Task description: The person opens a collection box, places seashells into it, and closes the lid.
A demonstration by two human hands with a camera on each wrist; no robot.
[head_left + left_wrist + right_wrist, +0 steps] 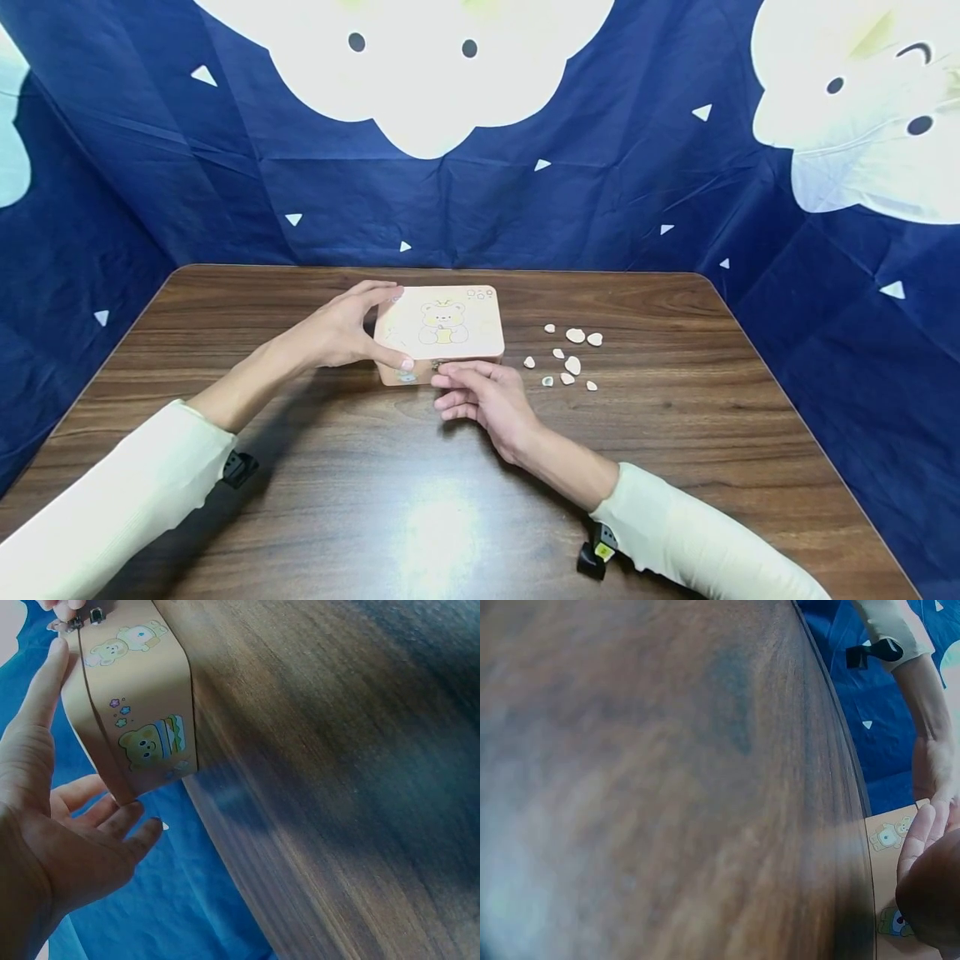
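A pale pink box with a bear drawn on its lid lies shut on the wooden table. My left hand grips its left end, thumb along the front and fingers over the far edge. My right hand pinches the small metal clasp at the middle of the front wall. In the left wrist view the box shows bear stickers on its side, with my left hand spanning it. The right wrist view shows only a corner of the box past my right hand's fingers.
Several small white shells lie scattered on the table just right of the box. A dark blue cloth with white cloud shapes hangs behind and around the table. Bare wood stretches in front of my hands.
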